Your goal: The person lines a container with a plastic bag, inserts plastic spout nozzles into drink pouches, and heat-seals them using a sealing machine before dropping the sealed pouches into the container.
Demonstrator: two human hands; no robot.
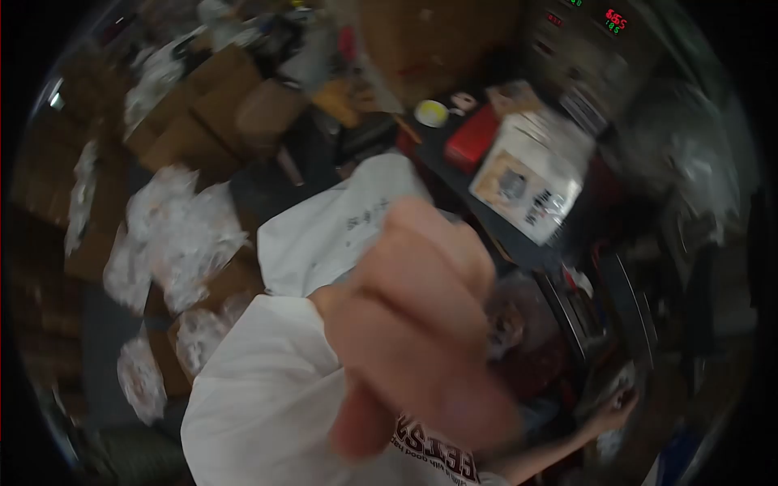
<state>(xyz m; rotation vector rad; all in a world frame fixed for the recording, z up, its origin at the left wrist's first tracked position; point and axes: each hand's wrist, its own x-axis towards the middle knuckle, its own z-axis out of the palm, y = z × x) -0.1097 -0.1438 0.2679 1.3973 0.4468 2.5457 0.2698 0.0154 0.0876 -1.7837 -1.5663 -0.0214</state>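
My left hand [421,324] is raised very near the camera, large and blurred. Its forefinger and thumb stand apart, with nothing visible between them, while the other fingers look curled. A white printed shirt [267,397] lies below it. Partly behind the hand is a white piece with faint dark print [324,235]; I cannot tell whether it is cloth or plastic. At the lower right, my right hand [617,411] is stretched out to the side. Its fingers seem bent around a small dark-red and pale thing that blur keeps me from naming.
A dark table [462,190] holds a white printed packet [535,174], a red box [470,139] and a round yellow-and-white item [431,113]. Cardboard boxes [219,101] and clear plastic bags [178,231] stand at left. A machine with lit digits [616,20] is at top right.
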